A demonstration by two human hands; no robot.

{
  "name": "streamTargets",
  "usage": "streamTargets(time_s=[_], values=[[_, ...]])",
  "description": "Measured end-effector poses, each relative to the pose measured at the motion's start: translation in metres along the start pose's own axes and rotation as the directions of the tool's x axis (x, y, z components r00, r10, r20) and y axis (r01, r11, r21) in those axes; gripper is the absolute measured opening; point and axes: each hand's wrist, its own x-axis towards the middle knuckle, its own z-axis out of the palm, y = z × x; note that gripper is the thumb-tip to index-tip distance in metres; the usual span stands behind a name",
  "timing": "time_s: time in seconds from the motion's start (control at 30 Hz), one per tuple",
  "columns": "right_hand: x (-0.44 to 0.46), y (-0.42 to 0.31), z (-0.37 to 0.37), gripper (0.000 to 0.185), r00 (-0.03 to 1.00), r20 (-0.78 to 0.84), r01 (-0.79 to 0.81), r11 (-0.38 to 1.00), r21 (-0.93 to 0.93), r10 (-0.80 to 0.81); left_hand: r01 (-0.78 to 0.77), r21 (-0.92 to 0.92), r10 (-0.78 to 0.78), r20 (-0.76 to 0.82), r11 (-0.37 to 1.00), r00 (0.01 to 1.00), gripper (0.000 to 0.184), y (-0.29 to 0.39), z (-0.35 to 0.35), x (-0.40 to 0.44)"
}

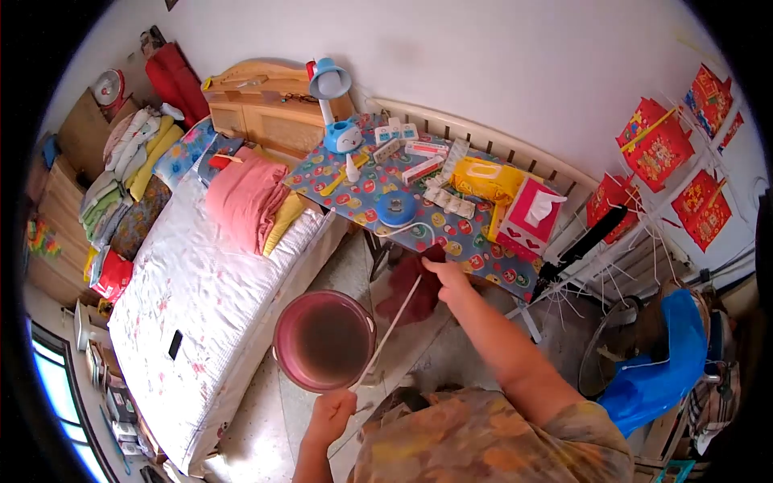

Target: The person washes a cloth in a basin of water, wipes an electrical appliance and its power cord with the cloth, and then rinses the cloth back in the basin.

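Note:
A dark red cloth [412, 291] hangs from my right hand [444, 278], whose fingers are closed on it beside the front edge of the patterned table [362, 203]. My left hand [331, 416] is a fist at the lower middle, just below a round pink basin [283, 366] that holds murky dark water. A thin pale cord [396, 322] runs slantwise from near my left hand up toward the cloth. What my left fist holds is too small to make out.
On the table are a blue lamp [344, 137], a blue round case [395, 208], a yellow wipes pack [487, 179] and a pink tissue box [527, 217]. A bed [193, 298] is at left. Red lanterns [656, 145] hang on a rack at right, above a blue bag [672, 354].

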Motion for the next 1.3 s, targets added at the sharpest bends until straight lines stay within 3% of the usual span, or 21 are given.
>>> streamTargets(time_s=[0.07,0.1,0.2,0.27,0.33,0.37,0.43,0.67,0.7,0.73,0.77,0.83,0.87,0.93,0.97,1.1,1.13,1.2,1.23,1.27,1.3], values=[[0.038,0.023,-0.003,0.063,0.998,-0.067,-0.010,0.999,-0.050,0.006,0.016,-0.012,-0.016,-0.036,1.000,0.999,0.025,-0.008,-0.009,-0.009],[0.034,0.023,0.005,0.063,0.998,-0.058,-0.008,0.999,-0.051,0.005,0.058,-0.014,-0.058,-0.053,0.998,0.997,0.025,-0.007,-0.014,-0.013],[0.030,0.020,0.022,0.080,0.994,0.107,-0.007,0.999,-0.036,0.011,0.118,-0.020,-0.120,-0.089,0.993,0.989,0.025,-0.004,-0.027,-0.028],[0.059,0.027,0.012,0.086,0.995,0.000,-0.104,0.990,-0.099,0.104,0.101,-0.064,-0.109,-0.141,0.993,0.984,0.024,-0.012,-0.038,-0.041],[0.061,0.024,0.016,0.086,0.991,0.056,-0.118,0.988,-0.102,0.124,0.144,-0.052,-0.150,-0.157,0.988,0.976,0.024,-0.002,-0.046,-0.052],[0.062,0.028,0.024,0.057,0.996,-0.057,-0.079,0.990,-0.113,0.073,0.126,-0.032,-0.129,-0.159,0.992,0.979,0.027,0.003,-0.048,-0.055],[0.054,0.026,0.039,0.029,0.979,-0.196,-0.085,0.987,-0.140,0.056,0.112,-0.028,-0.116,-0.178,0.993,0.977,0.030,0.003,-0.053,-0.060],[0.061,0.035,0.057,0.023,0.995,-0.091,-0.048,0.999,-0.017,0.046,0.090,-0.040,-0.098,-0.304,0.995,0.948,0.033,0.012,-0.069,-0.082],[0.064,0.035,0.054,0.044,0.996,0.020,-0.089,0.996,-0.013,0.089,0.187,0.053,-0.162,-0.311,0.981,0.937,0.037,0.027,-0.069,-0.084],[0.065,0.034,0.053,0.065,0.983,0.131,-0.129,0.992,-0.013,0.130,0.182,0.060,-0.156,-0.306,0.981,0.939,0.037,0.032,-0.073,-0.087],[0.073,0.037,0.054,0.065,0.984,0.130,-0.124,0.992,-0.006,0.124,0.132,0.087,-0.102,-0.286,0.987,0.953,0.032,0.034,-0.078,-0.090],[0.111,0.061,0.050,0.059,0.986,-0.104,-0.134,0.990,-0.049,0.129,0.079,0.118,-0.043,-0.280,0.990,0.959,0.028,0.046,-0.082,-0.095],[0.114,0.064,0.051,0.059,0.987,-0.101,-0.130,0.991,-0.041,0.125,0.074,0.126,-0.036,-0.279,0.989,0.960,0.028,0.045,-0.084,-0.097],[0.108,0.056,0.068,0.032,0.959,-0.284,-0.057,0.988,-0.144,0.014,0.161,0.117,-0.112,-0.341,0.980,0.933,0.027,0.041,-0.092,-0.103],[0.104,0.048,0.064,0.062,0.985,-0.143,-0.112,0.985,-0.133,0.093,0.126,0.152,-0.070,-0.326,0.980,0.943,0.026,0.038,-0.096,-0.103],[0.091,0.032,0.084,0.050,0.972,-0.229,-0.087,0.982,-0.165,0.048,0.175,0.098,-0.128,-0.370,0.980,0.920,0.026,0.042,-0.095,-0.095],[0.093,0.029,0.084,0.055,0.951,-0.303,-0.150,0.952,-0.266,0.065,0.175,0.107,-0.125,-0.366,0.979,0.922,0.026,0.031,-0.102,-0.096],[0.098,0.030,0.076,0.060,0.920,-0.383,-0.225,0.907,-0.356,0.079,-0.059,0.462,0.275,-0.415,0.885,0.868,0.028,0.007,-0.112,-0.098],[0.118,0.046,0.060,0.062,0.943,-0.331,-0.141,0.938,-0.318,0.029,-0.020,-0.183,-0.091,-0.582,0.983,0.808,0.031,0.008,-0.109,-0.098],[0.127,0.057,0.049,0.064,0.960,-0.280,-0.056,0.959,-0.277,-0.025,0.044,-0.039,-0.058,-0.533,0.998,0.844,0.031,0.011,-0.117,-0.097],[0.106,0.049,0.054,0.058,0.932,-0.361,-0.114,0.933,-0.342,-0.018,-0.063,-0.096,-0.006,-0.594,0.993,0.804,0.034,0.021,-0.112,-0.085]])
